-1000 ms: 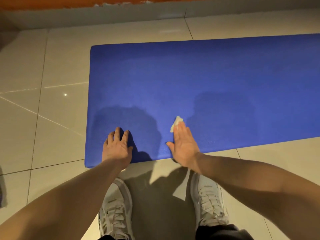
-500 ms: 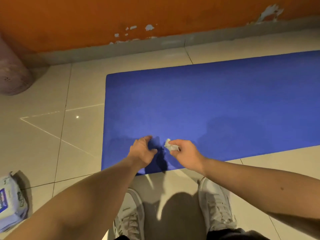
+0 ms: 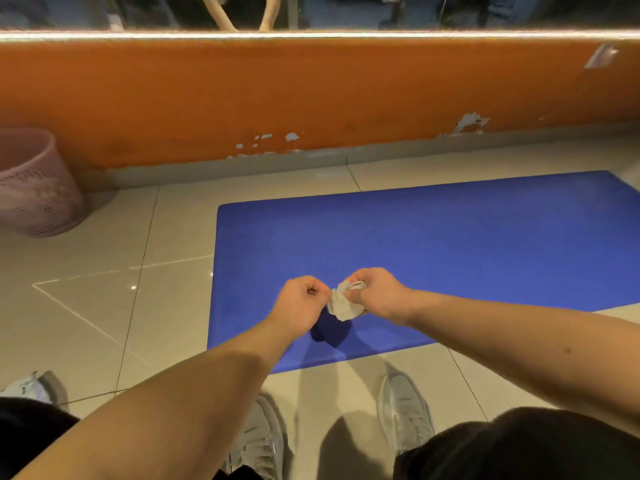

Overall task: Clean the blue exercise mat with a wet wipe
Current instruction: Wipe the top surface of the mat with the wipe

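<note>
The blue exercise mat (image 3: 433, 247) lies flat on the tiled floor, its left end in front of me. Above its near edge I hold a crumpled white wet wipe (image 3: 341, 301) in the air between both hands. My left hand (image 3: 303, 304) pinches the wipe's left edge with curled fingers. My right hand (image 3: 375, 294) grips its right side, fingers curled round it. Both hands are off the mat and cast a dark shadow on it.
A pink perforated basket (image 3: 34, 188) stands at the left by the orange wall (image 3: 277, 98). A wipe packet (image 3: 24, 388) lies on the floor at the far left. My two grey shoes (image 3: 403, 410) stand just short of the mat's near edge.
Both hands lifted off the mat. The right hand picked the wipe up and the left hand came over and took its other edge. My view has tilted up toward the wall.
</note>
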Demonstrator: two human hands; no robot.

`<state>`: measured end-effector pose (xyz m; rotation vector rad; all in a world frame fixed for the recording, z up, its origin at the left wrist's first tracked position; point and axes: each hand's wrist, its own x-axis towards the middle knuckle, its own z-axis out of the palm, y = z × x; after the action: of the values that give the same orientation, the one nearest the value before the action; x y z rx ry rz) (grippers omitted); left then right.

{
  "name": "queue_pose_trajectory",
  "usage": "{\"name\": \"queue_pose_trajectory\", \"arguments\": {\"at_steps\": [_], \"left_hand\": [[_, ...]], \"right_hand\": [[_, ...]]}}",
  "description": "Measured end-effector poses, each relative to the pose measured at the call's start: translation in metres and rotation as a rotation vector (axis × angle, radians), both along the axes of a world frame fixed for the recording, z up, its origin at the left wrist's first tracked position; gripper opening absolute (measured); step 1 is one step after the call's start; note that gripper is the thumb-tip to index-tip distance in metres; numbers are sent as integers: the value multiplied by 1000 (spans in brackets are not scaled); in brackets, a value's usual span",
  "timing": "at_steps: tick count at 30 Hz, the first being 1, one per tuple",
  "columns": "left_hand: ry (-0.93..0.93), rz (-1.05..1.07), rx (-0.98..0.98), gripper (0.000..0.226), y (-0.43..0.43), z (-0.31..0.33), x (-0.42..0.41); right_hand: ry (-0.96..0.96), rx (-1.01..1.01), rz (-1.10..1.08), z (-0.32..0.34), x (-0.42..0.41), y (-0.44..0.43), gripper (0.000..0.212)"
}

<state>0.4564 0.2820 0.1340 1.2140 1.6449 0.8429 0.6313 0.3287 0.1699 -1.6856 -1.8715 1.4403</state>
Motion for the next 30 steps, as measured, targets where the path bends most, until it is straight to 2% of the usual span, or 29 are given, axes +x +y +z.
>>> {"name": "queue_pose_trajectory", "arguments": {"at_steps": [4,8,11,14,17,18,23,25,27,30], "left_hand": [[-101,-15,26,12,-10,34,2],[-39,55,115,7,-21,50,-5],[-2,71,130,5,-32,54,-11],[32,65,146,1,-44,56,-15],[59,58,155,1,-55,63,-14],[54,64,155,0,-56,65,-13],[35,74,192,22,-52,72,-7],[32,100,191,26,-51,63,-7],[31,137,170,22,-51,49,-11],[16,129,145,20,-56,27,-16]], "right_hand": [[-68,44,80,44,-13,-3,16],[-114,53,135,65,-22,-13,19],[-271,82,140,61,-25,-20,18],[-465,162,101,57,-26,-33,38],[-478,152,-4,63,-34,-43,43],[-444,127,-47,67,-37,-44,38],[12,-107,-341,71,-54,-35,8],[123,-179,-399,61,-59,-34,10],[143,-212,-434,53,-58,-36,15],[226,-300,-351,44,-59,-42,13]]}}
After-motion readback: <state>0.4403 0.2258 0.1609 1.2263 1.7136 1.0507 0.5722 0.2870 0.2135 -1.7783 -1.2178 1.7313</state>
